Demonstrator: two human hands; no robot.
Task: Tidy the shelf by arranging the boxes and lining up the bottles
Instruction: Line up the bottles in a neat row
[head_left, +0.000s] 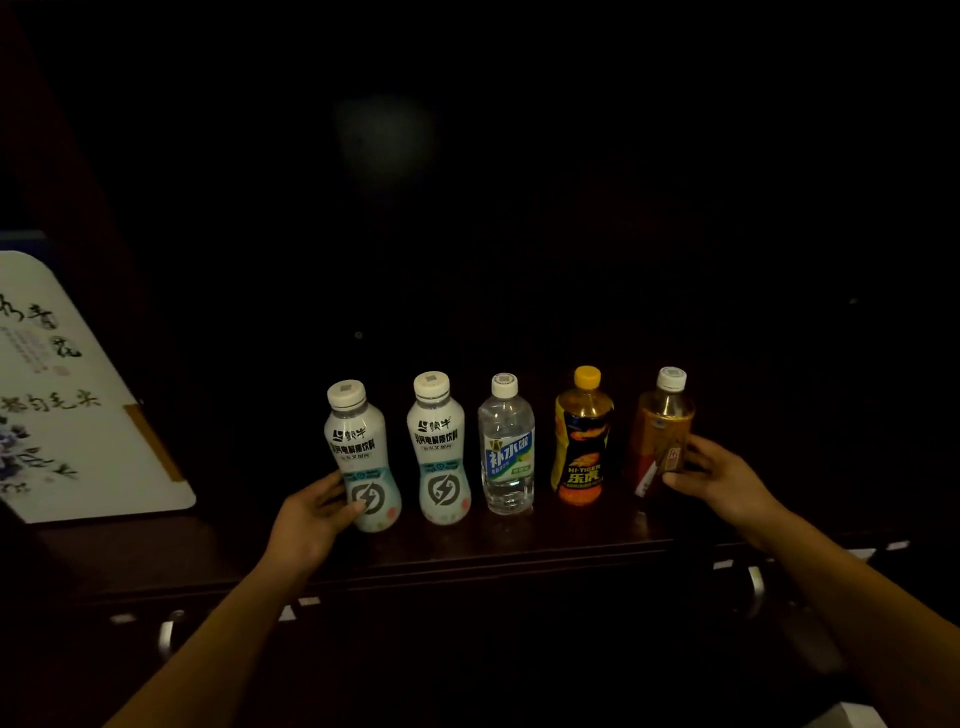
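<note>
Five bottles upright in one row on the dark wooden shelf (519, 540), near its front edge, spaced apart, none touching.

Count by type:
- 2 white electrolyte bottles with white caps: leftmost white bottle (363, 457) and second white bottle (440, 449) just right of it. The leftmost tilts slightly.
- 1 clear water bottle (506, 447), white cap, blue label, centre of the row.
- 1 orange Hi-Tiger bottle (582, 441), yellow cap, fourth from left.
- 1 brown bottle (662, 431), white cap, orange-brown label, right end of the row.

Hands: 2, one at each end of the row.
- left hand (311, 514) wraps the lower body of the leftmost white bottle from its left side, fingers on the label.
- right hand (719, 480) grips the lower half of the brown bottle from its right side, fingers curled onto the label.

Other items:
- 1 white box (78, 405) with black calligraphy and a floral print, far left on the shelf, leaning at a tilt, well apart from the bottles.
- 2 metal handles below the shelf edge: left handle (169, 634), right handle (756, 582).

Back of the shelf is too dark to read.
</note>
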